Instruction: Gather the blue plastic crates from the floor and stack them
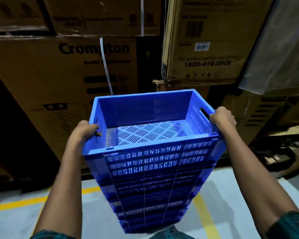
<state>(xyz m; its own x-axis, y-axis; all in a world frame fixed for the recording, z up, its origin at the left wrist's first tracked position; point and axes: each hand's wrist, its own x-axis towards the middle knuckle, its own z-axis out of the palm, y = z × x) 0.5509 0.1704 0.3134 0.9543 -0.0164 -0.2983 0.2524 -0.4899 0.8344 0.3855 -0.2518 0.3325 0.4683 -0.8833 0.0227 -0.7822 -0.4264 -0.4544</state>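
A tall stack of blue plastic crates (150,195) rises from the floor in front of me. The top blue crate (145,135) is empty, with a slotted bottom and slotted walls. My left hand (85,131) grips its left rim, fingers curled over the edge near the handle slot. My right hand (223,119) grips the right rim beside the other handle slot. Whether the top crate is fully seated on the one below is hidden by its own front wall.
Large brown cardboard boxes (59,69) are piled high right behind the stack, with more boxes (207,49) at the right. The grey floor (231,195) carries yellow painted lines (17,203). Dark clutter lies at the far right.
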